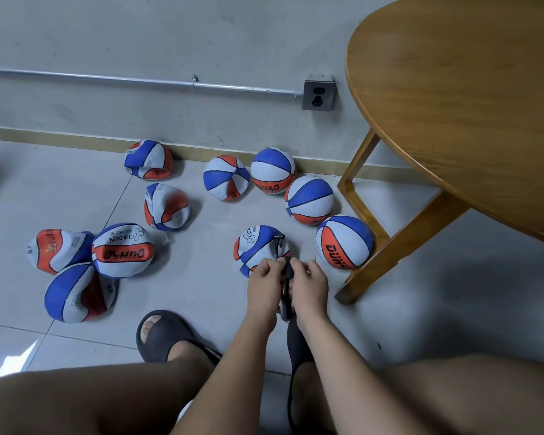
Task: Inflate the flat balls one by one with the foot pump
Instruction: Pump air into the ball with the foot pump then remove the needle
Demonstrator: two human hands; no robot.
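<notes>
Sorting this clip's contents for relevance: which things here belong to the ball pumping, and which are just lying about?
In the job: foot pump, gripped by left hand and right hand; ball on its hose; five flat balls at left; four round balls at right.
Lying about: wooden table; wall socket; wall pipe.

I see a dented red-white-blue rubber ball (255, 246) on the floor, a thin black hose (278, 248) across it, a black foot pump (285, 309) just beside.
</notes>
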